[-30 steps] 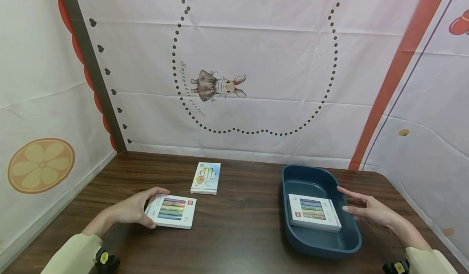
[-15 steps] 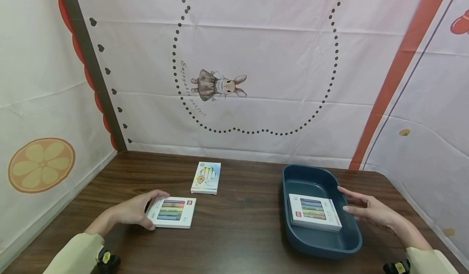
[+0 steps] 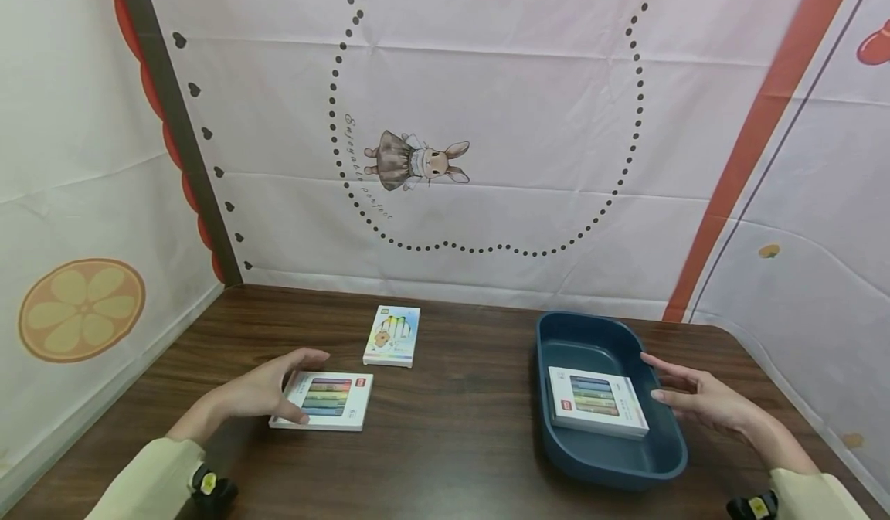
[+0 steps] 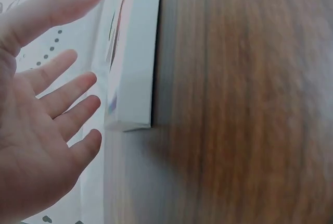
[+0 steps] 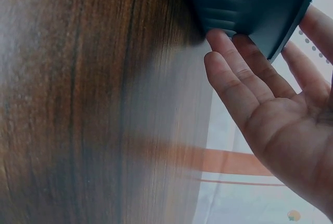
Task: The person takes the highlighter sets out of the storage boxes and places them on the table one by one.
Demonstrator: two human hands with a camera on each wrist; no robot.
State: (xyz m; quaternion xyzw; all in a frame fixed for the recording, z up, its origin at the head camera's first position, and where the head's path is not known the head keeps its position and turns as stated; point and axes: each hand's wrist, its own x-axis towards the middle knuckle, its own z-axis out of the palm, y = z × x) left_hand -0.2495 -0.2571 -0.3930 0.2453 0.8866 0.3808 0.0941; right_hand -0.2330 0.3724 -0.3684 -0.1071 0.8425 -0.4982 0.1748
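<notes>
A white box with a window of coloured sticks [image 3: 356,405] lies flat on the table at the left. My left hand [image 3: 259,389] is over its left end, thumb across the near corner in the head view. In the left wrist view the left hand [image 4: 44,135] has its fingers spread apart beside the box's pale edge [image 4: 136,62]. A dark blue tray [image 3: 598,470] stands at the right, with a similar white box [image 3: 629,416] inside it. My right hand [image 3: 709,402] rests at the tray's right side, relaxed fingertips against its outer wall [image 5: 250,5].
A smaller white box with pictured markers [image 3: 392,337] lies farther back on the brown wooden table [image 3: 459,435]. A printed white cloth [image 3: 521,157] rises behind the table, and cloth walls stand at both sides.
My left hand has let go of the white box, its fingers and thumb lifting and spreading over it. The box lies flat where it was. The right hand and tray have not moved.
</notes>
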